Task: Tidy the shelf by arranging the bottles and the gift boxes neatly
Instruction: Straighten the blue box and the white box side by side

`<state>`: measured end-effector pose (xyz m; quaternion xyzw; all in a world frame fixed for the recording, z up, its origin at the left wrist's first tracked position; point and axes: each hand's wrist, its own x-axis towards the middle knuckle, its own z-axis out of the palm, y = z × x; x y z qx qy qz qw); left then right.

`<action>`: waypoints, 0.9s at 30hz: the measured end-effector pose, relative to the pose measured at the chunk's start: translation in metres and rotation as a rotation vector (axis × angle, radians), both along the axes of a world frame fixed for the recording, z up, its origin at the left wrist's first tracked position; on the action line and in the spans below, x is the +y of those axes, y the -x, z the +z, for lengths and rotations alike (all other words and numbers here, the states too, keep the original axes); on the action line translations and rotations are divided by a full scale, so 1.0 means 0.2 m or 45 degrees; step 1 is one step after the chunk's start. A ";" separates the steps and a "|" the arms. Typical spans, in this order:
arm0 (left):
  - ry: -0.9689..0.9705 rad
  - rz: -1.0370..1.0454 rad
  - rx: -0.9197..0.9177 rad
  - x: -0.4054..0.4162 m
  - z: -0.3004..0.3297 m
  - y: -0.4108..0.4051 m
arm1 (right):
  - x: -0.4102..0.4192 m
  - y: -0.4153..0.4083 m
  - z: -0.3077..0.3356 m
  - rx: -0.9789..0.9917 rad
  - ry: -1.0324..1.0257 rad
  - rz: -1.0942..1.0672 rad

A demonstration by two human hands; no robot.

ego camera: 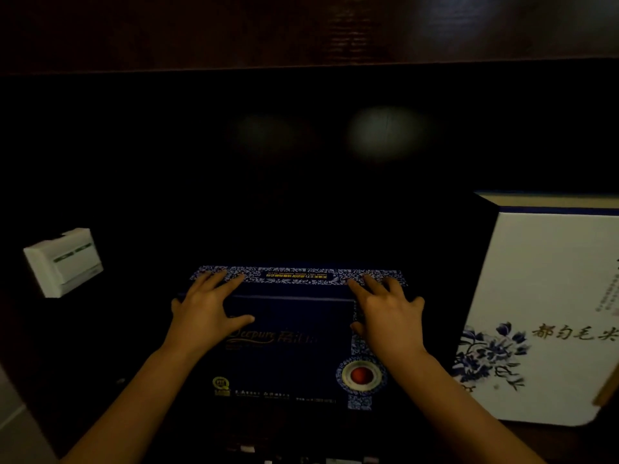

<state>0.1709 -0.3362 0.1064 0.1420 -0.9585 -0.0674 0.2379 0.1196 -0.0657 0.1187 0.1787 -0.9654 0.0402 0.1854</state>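
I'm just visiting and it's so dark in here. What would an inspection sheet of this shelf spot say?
Surface: dark shelf, barely lit.
Job's things: dark blue gift box lying flat in the middle; white gift box with blue flowers to its right. No bottles visible.
Clutter: small white box at left.
Hands: left hand and right hand rest flat, fingers spread, on the blue box's far end.
Cables: nothing seen.
Surroundings: wooden board above; back too dark to tell.

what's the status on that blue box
Left hand and right hand flat on dark blue gift box. White gift box close right. No bottles seen.
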 end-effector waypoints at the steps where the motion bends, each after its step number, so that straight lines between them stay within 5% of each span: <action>1: 0.005 0.002 0.002 0.00 0.00 0.00 | 0.00 0.00 0.00 -0.001 0.006 -0.004; 27: 0.177 0.047 -0.091 0.14 -0.01 0.03 | 0.18 -0.04 -0.02 0.081 0.041 0.070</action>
